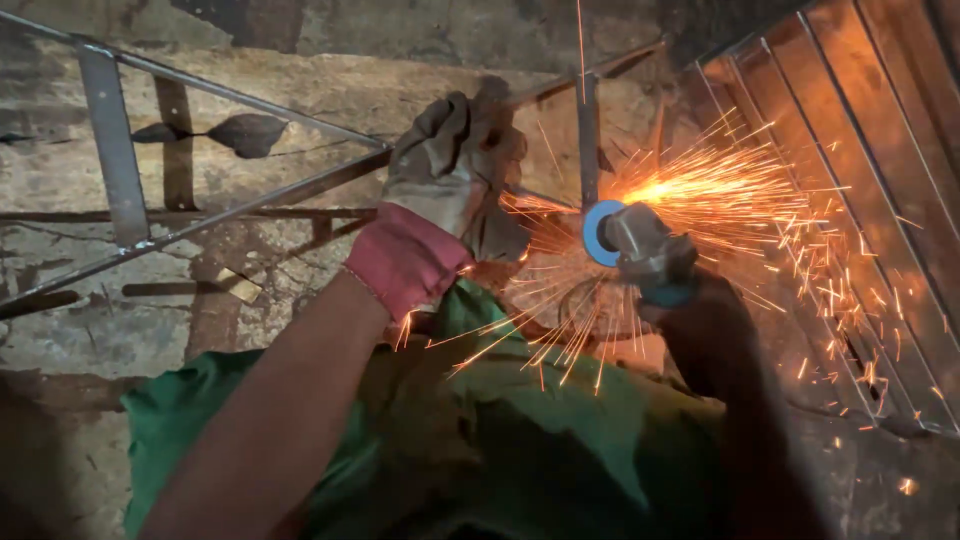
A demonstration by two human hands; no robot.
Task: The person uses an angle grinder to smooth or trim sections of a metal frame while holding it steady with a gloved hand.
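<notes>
head view: left hand [455, 165], in a grey glove with a red cuff, is closed around a bar of the metal frame [250, 210]; right hand [690, 320], dark and hard to make out, seems to grip the angle grinder [635, 245], sparks [720, 190] flying off the frame

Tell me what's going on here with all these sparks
A person is grinding a metal frame with an angle grinder, held in the right hand. Sparks spray from the contact point. The gloved left hand grips one of the frame's bars. Green cloth lies below the arms.
</notes>
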